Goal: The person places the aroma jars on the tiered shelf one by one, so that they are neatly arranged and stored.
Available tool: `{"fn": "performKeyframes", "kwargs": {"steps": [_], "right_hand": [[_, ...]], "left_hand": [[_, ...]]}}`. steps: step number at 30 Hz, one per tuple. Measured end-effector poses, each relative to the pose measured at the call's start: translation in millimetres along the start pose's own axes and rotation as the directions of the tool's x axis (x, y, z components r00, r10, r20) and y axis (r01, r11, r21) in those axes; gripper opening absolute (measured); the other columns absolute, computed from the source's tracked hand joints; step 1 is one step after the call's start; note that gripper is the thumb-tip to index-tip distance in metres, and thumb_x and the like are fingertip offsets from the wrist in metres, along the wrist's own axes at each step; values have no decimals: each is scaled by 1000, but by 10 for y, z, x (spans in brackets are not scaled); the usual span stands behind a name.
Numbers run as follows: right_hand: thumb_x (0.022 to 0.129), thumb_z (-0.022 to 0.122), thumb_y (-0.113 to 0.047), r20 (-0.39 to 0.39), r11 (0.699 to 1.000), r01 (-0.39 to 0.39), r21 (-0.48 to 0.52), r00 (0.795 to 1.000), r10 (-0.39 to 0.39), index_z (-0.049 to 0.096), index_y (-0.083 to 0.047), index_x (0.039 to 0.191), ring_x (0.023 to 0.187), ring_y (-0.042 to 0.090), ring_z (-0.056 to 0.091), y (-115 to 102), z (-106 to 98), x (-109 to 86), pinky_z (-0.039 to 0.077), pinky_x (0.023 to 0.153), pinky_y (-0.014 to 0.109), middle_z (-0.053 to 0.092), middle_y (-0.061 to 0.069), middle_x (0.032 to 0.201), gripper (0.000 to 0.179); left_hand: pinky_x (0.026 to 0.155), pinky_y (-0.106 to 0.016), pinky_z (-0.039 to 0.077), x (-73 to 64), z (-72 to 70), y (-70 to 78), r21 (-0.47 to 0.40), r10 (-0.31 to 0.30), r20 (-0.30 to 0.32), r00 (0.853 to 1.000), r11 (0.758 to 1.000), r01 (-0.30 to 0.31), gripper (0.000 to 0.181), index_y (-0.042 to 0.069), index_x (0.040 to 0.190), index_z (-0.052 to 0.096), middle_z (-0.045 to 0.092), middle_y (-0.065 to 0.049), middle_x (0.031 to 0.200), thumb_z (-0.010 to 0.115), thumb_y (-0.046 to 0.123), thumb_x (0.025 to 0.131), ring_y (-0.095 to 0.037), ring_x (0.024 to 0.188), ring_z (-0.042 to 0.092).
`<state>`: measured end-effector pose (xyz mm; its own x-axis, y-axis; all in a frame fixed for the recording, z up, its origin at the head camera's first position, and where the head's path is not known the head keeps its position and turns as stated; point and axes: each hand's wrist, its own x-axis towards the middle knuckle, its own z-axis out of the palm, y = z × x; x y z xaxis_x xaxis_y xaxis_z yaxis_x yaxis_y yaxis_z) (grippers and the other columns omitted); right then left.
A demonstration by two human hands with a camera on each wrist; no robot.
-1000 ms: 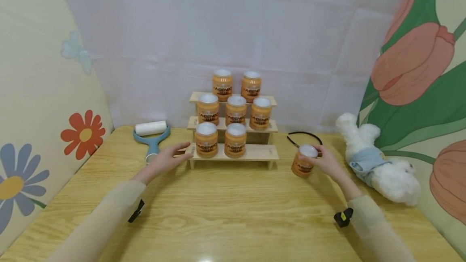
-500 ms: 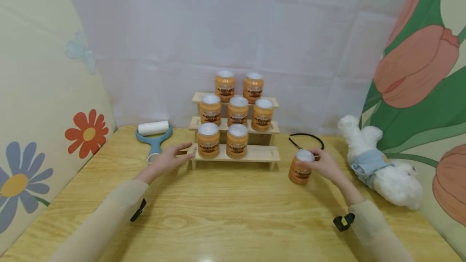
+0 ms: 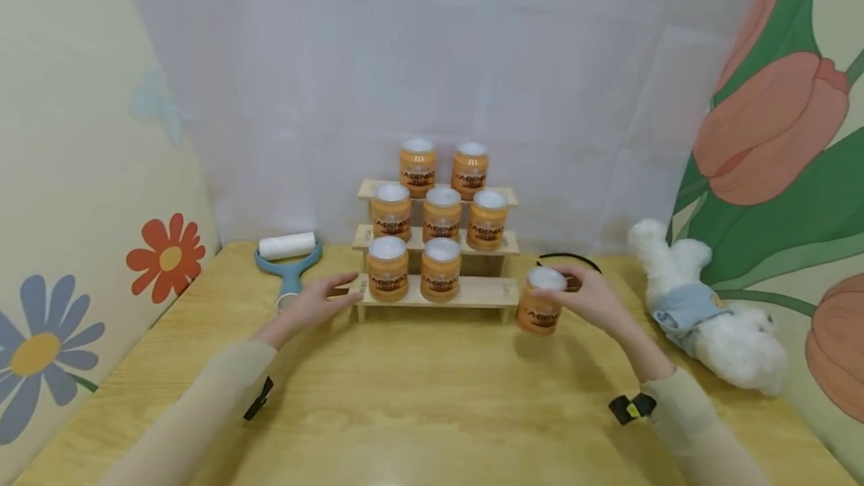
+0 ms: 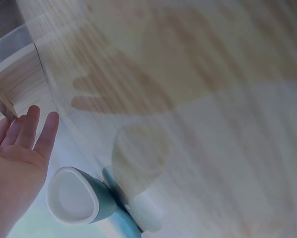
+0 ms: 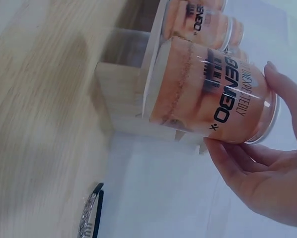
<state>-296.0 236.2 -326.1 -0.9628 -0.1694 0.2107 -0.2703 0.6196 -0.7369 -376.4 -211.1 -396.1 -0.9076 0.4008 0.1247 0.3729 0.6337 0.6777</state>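
Observation:
My right hand (image 3: 594, 300) grips an orange jar (image 3: 539, 311) with a pale lid, thumb and fingers round its upper part. The jar overlaps the right end of the lowest step of a three-step wooden rack (image 3: 484, 292). In the right wrist view, the held jar (image 5: 208, 94) shows black lettering and is raised off the table. At the rack's left end, my left hand (image 3: 316, 304) has its fingers extended, with the fingertips right at the lowest step. Matching jars stand on the rack: two on top, three in the middle, two (image 3: 441, 271) on the bottom step.
A blue-handled lint roller (image 3: 289, 267) lies behind my left hand; its handle end (image 4: 76, 196) shows in the left wrist view. Behind my right hand is a black headband (image 3: 570, 257). A white plush toy (image 3: 702, 313) in blue clothing lies at the right.
My right hand has carried the jar leftward and lifted it close to the rack's right end. The left hand stays at the rack's left end. The headband is now partly hidden.

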Motion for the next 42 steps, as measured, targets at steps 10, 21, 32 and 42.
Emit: {"fn": "performKeyframes", "kwargs": {"steps": [10,21,32,42], "right_hand": [[81,74,-36,-60,996,-16,82,998,21,52,-7,132,101,28,60,-174,219,123,55,76,34,60,17,117,62],[79,76,-36,-73,996,-11,89,997,18,51,-7,133,105,29,60,-232,430,367,56,80,36,60,16,121,67],[80,76,-32,-64,990,0,140,998,9,45,-3,138,111,32,57,-177,573,511,54,86,40,55,19,127,72],[80,75,-35,-100,993,31,118,995,-19,47,-6,135,111,29,55,-149,662,590,50,93,40,55,15,124,68]], "left_hand": [[102,-53,41,-18,38,-17,-36,31,-13,999,999,-32,65,-2,143,34,36,-23,146,54,37,95,-44,125,45],[101,-53,41,-36,43,-5,-41,14,-14,1000,999,-15,65,0,144,34,36,-21,146,54,38,95,-42,125,46],[101,-53,42,-39,21,0,-31,2,2,1000,1000,-2,65,2,145,32,35,-20,148,54,37,95,-42,126,45],[102,-54,40,-25,19,8,-23,-4,1,1000,1000,4,66,1,145,32,34,-21,148,53,39,96,-42,126,45]]}}
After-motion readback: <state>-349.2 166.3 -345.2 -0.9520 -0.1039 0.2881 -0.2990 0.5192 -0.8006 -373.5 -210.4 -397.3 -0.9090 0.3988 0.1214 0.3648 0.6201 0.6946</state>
